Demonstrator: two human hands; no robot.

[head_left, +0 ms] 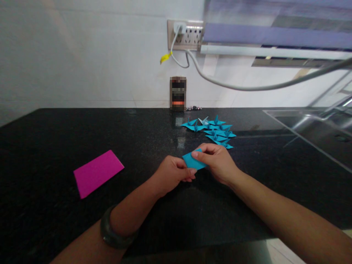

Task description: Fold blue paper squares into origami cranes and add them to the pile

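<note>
Pale tiles on the wall (90, 55) back a dark, speckled counter (148, 134), and you hold a small piece of blue paper (194, 162) over its middle. Your left hand (176, 171) pinches the paper's near edge, thumb on top, the other fingers curled below; your right hand (217, 159) pinches it from the right, thumb flat on the upper face, fingers behind the far edge. You look to be at a folding or creasing step, though how many layers lie under your thumbs cannot be told. Your next press seems to call for a steady left pinch and lined-up edges while the right thumb firms the crease.

Just beyond your right hand sits a cluster of blue paper birds (213, 132), with one paler bird (204, 121) on its far side; a wide push that way could knock them. To the left, well apart from your hands, lies a flat pink rectangle (98, 174). Against the wall stands an upright pixelated object (178, 93). A pale cable (239, 88) sags toward the right, where a metal sink (310, 128) is set in.
</note>
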